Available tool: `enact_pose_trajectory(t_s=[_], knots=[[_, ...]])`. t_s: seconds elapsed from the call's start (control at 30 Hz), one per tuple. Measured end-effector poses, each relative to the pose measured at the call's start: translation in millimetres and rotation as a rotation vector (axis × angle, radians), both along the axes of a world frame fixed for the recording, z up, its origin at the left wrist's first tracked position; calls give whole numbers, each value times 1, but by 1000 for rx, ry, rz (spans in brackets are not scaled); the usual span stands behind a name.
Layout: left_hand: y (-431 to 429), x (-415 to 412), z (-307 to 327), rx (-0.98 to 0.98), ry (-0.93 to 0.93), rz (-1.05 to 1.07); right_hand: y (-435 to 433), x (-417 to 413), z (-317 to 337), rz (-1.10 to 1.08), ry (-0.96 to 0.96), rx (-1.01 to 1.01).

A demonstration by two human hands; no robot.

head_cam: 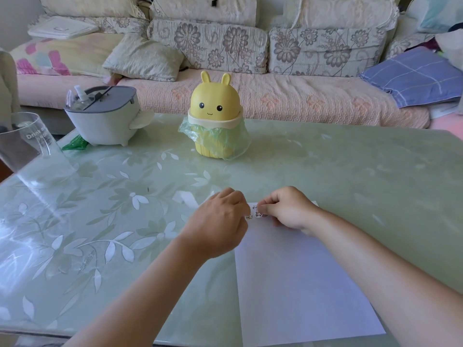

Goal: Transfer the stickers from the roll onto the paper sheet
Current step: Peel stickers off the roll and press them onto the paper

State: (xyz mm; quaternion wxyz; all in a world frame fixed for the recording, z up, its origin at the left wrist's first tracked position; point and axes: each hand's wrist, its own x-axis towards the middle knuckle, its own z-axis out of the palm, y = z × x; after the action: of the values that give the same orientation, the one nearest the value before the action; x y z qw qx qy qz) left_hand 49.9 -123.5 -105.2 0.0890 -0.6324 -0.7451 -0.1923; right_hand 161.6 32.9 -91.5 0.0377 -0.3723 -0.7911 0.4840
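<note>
Peel step, I'd say. Left hand (220,221) and right hand (288,210) both pinch the sticker strip (255,213) over the paper sheet's (293,284) far edge on the worktop (125,221). Next: free one sticker, press it flat.

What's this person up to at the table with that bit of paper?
A person is working with stickers at a green glass table. The left hand and the right hand both pinch a small sticker strip between them, over the far corner of a white paper sheet that lies flat on the table. The rest of the sheet looks blank, so the job seems barely begun. A yellow bunny-shaped bin stands farther back.
</note>
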Motion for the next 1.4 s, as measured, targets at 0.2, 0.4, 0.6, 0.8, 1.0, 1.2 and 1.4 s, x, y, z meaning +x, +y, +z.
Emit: enact_pose_trajectory(t_s=[0.2, 0.4, 0.6, 0.8, 1.0, 1.2, 1.4], knots=[[-5, -7, -14, -120, 68, 12, -2, -3, -5, 12, -24, 70], [-12, -4, -19, -155, 29, -4, -1, -5, -6, 25, -66, 164], [-10, -2, -20, -142, 30, -22, -6, -7, -4, 9, -122, 289], [-8, 2, -21, -151, 28, 13, -6, -11, -5, 3, -159, 356], [-3, 6, -21, -174, 36, 39, 2, -8, -6, -22, -237, 529], [4, 10, -25, -185, 16, 73, 1, 10, -20, 87, -76, 562], [9, 13, -27, -219, 64, 121, -7, 31, -26, 310, -40, 741]])
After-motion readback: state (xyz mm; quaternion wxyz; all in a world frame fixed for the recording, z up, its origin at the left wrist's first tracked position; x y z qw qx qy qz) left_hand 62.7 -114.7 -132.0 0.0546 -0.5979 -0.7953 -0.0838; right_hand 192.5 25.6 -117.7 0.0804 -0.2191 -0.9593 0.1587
